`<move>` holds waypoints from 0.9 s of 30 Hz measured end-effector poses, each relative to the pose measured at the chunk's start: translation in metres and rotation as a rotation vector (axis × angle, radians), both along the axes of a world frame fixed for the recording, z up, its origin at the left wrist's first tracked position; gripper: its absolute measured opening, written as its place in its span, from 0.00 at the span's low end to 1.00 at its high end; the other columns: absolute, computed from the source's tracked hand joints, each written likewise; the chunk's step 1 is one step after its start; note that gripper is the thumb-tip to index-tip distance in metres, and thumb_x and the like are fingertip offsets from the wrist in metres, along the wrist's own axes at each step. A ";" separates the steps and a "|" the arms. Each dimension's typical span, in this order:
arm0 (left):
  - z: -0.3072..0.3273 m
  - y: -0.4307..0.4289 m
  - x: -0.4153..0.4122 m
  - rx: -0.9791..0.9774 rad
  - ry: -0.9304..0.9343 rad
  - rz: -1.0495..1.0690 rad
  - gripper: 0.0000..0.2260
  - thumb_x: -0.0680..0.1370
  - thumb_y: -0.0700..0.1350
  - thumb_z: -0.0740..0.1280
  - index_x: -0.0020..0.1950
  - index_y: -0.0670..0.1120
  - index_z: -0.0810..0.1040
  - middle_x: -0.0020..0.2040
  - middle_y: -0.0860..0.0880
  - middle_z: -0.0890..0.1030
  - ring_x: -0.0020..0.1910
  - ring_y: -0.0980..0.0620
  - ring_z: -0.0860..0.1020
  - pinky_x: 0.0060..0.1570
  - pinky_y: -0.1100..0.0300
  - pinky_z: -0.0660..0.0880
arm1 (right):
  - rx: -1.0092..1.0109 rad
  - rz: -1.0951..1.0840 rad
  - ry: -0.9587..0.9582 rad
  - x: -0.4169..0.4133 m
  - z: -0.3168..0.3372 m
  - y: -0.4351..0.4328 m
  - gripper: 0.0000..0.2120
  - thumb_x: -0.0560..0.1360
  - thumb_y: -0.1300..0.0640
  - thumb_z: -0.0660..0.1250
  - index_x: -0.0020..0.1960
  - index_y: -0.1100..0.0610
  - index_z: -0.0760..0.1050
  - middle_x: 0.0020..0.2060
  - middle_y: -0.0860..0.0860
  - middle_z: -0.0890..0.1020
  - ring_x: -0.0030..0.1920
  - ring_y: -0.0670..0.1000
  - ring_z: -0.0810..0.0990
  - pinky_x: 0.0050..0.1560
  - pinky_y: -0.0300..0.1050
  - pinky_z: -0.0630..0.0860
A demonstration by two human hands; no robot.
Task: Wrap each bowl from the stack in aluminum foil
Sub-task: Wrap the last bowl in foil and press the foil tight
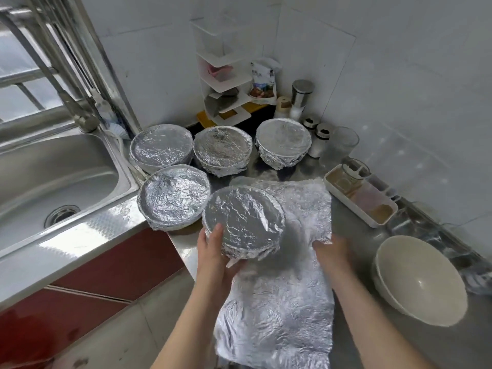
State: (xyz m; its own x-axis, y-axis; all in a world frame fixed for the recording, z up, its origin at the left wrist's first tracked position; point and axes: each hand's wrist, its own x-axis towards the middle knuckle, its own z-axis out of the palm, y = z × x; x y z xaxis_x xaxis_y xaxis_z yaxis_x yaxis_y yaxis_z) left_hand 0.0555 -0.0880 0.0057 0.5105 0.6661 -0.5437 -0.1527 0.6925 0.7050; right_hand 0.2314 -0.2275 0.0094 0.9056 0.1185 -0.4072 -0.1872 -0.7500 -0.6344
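My left hand (213, 249) grips a foil-wrapped bowl (243, 222) by its near rim, thumb on top, holding it tilted above the counter. Under it lies a crumpled sheet of aluminium foil (279, 315) that hangs over the counter's front edge. My right hand (331, 249) rests on the sheet's right side, blurred. Several other wrapped bowls stand behind: one (174, 197) just left, and three in a row (161, 147), (222, 150), (283, 142). A stack of bare white bowls (420, 280) sits at the right.
A steel sink (53, 182) with a tap (80, 110) lies to the left. At the back corner are a white rack (226, 83), jars and shakers (316, 139). A white compartment tray (359, 201) stands along the right wall.
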 end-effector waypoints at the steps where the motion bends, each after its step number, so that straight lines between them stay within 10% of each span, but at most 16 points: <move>1: -0.001 0.004 0.009 -0.024 0.012 0.003 0.30 0.73 0.59 0.70 0.72 0.55 0.65 0.65 0.46 0.77 0.59 0.41 0.79 0.50 0.41 0.80 | -0.039 0.013 -0.098 0.008 0.012 -0.005 0.06 0.69 0.55 0.67 0.43 0.56 0.74 0.37 0.54 0.78 0.42 0.58 0.78 0.43 0.50 0.76; 5: -0.005 0.010 0.045 -0.115 0.011 0.048 0.29 0.76 0.57 0.69 0.73 0.55 0.61 0.63 0.43 0.77 0.52 0.39 0.83 0.51 0.33 0.77 | -0.085 0.025 -0.466 0.028 0.061 -0.020 0.04 0.76 0.58 0.62 0.47 0.58 0.74 0.41 0.59 0.80 0.43 0.64 0.77 0.39 0.48 0.69; 10: -0.009 0.016 0.075 -0.170 0.064 0.123 0.30 0.77 0.53 0.69 0.75 0.53 0.59 0.63 0.45 0.75 0.52 0.44 0.80 0.39 0.50 0.82 | -0.041 0.045 -0.666 0.038 0.089 -0.041 0.07 0.77 0.60 0.63 0.53 0.60 0.77 0.42 0.59 0.82 0.44 0.64 0.78 0.39 0.46 0.64; 18: -0.014 0.010 0.094 0.115 0.398 -0.026 0.52 0.63 0.72 0.71 0.79 0.56 0.50 0.76 0.47 0.65 0.72 0.41 0.67 0.70 0.41 0.65 | 0.132 0.083 -0.658 0.023 0.114 -0.075 0.09 0.79 0.58 0.62 0.56 0.59 0.77 0.40 0.51 0.78 0.40 0.55 0.74 0.39 0.43 0.61; 27: -0.019 0.013 0.090 0.057 0.246 -0.027 0.26 0.78 0.48 0.69 0.73 0.51 0.62 0.66 0.46 0.76 0.61 0.42 0.78 0.64 0.41 0.72 | 0.429 0.142 -0.719 0.014 0.163 -0.095 0.04 0.79 0.57 0.64 0.45 0.52 0.73 0.31 0.51 0.75 0.29 0.46 0.70 0.30 0.35 0.67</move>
State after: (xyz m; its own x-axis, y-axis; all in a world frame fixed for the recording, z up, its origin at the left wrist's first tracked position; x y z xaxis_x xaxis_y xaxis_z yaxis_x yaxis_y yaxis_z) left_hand 0.1454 -0.0749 -0.0135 0.3859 0.6871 -0.6156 0.0465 0.6519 0.7568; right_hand 0.2458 -0.3230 0.1722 0.8918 0.2635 0.3678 0.4481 -0.4029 -0.7980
